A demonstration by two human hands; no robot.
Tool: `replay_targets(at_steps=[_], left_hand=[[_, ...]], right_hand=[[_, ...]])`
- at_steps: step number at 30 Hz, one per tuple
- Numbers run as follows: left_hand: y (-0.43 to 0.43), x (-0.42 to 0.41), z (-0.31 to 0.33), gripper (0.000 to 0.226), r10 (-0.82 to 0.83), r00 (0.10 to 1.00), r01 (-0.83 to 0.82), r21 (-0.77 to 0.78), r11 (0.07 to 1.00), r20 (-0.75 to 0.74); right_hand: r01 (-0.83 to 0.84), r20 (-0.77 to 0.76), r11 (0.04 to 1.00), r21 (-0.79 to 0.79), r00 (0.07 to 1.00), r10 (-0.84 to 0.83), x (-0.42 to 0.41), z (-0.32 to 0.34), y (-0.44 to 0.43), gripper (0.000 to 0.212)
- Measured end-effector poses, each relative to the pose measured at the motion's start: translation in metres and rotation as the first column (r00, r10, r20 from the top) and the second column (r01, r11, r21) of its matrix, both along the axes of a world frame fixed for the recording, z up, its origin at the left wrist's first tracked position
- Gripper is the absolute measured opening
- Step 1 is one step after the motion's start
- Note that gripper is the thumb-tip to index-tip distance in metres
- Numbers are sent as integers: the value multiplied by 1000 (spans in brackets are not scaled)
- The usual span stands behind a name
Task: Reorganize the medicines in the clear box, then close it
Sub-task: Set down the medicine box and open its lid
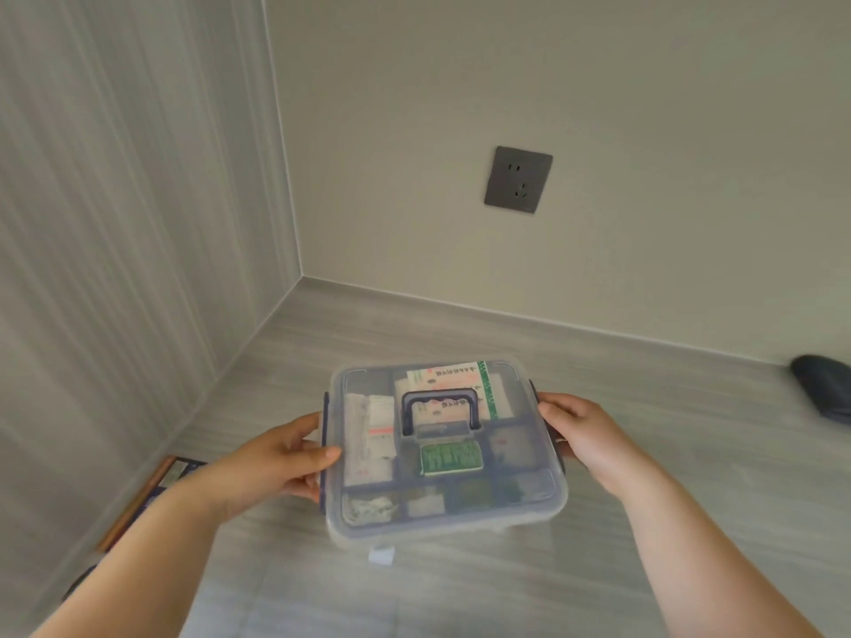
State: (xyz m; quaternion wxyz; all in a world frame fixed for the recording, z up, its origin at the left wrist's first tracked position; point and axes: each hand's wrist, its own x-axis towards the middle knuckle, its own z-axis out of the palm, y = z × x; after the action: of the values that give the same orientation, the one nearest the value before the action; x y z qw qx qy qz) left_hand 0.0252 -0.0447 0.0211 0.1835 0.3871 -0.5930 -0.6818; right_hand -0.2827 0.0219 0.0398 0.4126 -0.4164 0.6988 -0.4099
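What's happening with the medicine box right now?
Left hand and right hand each grip a side of clear box. Lid on. Nothing in the way.

A grey socket (518,179) sits on the far wall (644,131). A dark object (824,386) lies on the floor (690,453) at far right. A flat book-like item (152,495) lies by the left wall (115,223).

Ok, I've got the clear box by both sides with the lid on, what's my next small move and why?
Probably flip up the side latch under your left hand. The lid still covers the clear box, so the medicines can't be reached. Your right hand can steady it.
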Motion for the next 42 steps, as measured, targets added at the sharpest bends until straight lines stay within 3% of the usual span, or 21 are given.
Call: replay_targets(at_steps=[3,6,12,15,18,22,24,26,27,29,30,32,35,39,42], left_hand=[[-3,-2,-2,96,34,999,-33,-21,999,37],[-1,-5,-3,79,51,998,-51,-13,999,41],[0,-9,-1,93,90,995,-90,-19,996,29],[-1,-10,-2,89,107,994,-107,1,994,8],[-4,-9,-7,91,116,993,-116,13,993,1],[-4,-10,-7,84,117,993,-117,43,992,3],[-4,-10,-5,74,131,991,-132,47,990,23],[-5,-9,-2,63,153,985,-156,36,987,81],[-6,-9,-1,58,157,979,-161,18,987,129],[-9,-9,4,52,154,964,-153,-22,988,216],[-10,-9,6,45,150,961,-146,-33,989,230],[-12,-9,9,29,149,966,-148,-20,989,212],[-11,-10,12,16,169,961,-168,-22,985,218],[-11,-27,16,21,256,881,-206,-166,964,397],[-10,-37,17,22,262,805,-134,-267,954,532]], right_hand=[[-60,12,998,25,998,60,-6,0,3,30],[-120,9,991,60,993,120,-12,0,3,35],[-200,-288,957,209,923,256,-10,9,-12,22],[-152,-449,963,223,861,240,-8,6,-18,27],[-37,-287,991,126,955,72,-13,-8,-15,22],[16,65,979,204,997,-30,-18,-21,-8,33],[126,-75,971,203,991,-113,-19,-23,-11,42],[250,-342,968,-14,908,-240,-11,-15,-14,42],[198,-440,966,-163,862,-251,2,-7,-12,41],[-146,-701,919,-367,693,-169,33,5,-10,38],[-338,-812,872,-354,573,-108,48,5,-10,38],[-549,-905,826,-130,407,128,72,4,-10,49],[-557,-845,826,90,396,359,77,-10,-17,56],[-565,-848,816,123,367,382,74,-19,-22,56],[-569,-848,813,126,364,386,74,-19,-23,57]])
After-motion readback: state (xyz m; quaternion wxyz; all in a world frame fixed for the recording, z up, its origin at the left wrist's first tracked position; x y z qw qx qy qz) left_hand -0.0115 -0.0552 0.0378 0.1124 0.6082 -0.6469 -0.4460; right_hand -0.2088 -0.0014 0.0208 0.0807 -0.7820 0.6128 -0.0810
